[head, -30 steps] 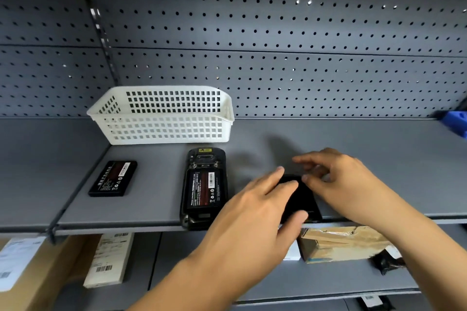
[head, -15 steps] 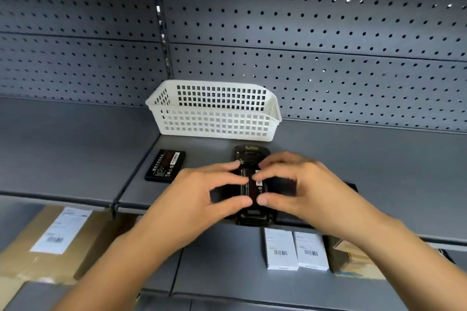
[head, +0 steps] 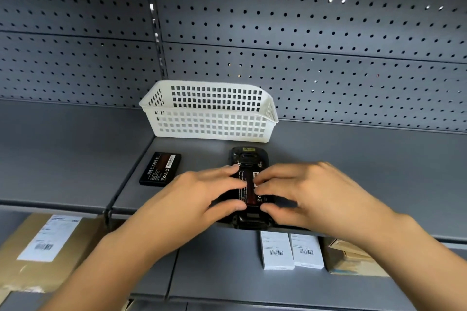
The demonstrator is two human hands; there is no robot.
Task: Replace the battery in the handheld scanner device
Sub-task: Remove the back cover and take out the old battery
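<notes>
A black handheld scanner [head: 247,156] lies face down near the front edge of the grey shelf [head: 379,171]. Its back is open, and a black battery with a red label [head: 250,190] sits in the compartment. My left hand [head: 202,194] and my right hand [head: 308,192] meet over it. Fingertips and thumbs of both pinch the battery from the left and right. A second black battery [head: 161,168] lies flat on the shelf to the left of the scanner, untouched. My hands hide the lower part of the scanner's sides.
An empty white plastic basket [head: 209,126] stands just behind the scanner against the pegboard wall. On the lower shelf lie two white barcode boxes [head: 276,250], a cardboard box [head: 351,257] at the right and a labelled parcel [head: 45,247] at the left.
One second ago both hands were on a black flat piece to the right of the scanner. They moved left onto the battery in the scanner and have stayed there since.
</notes>
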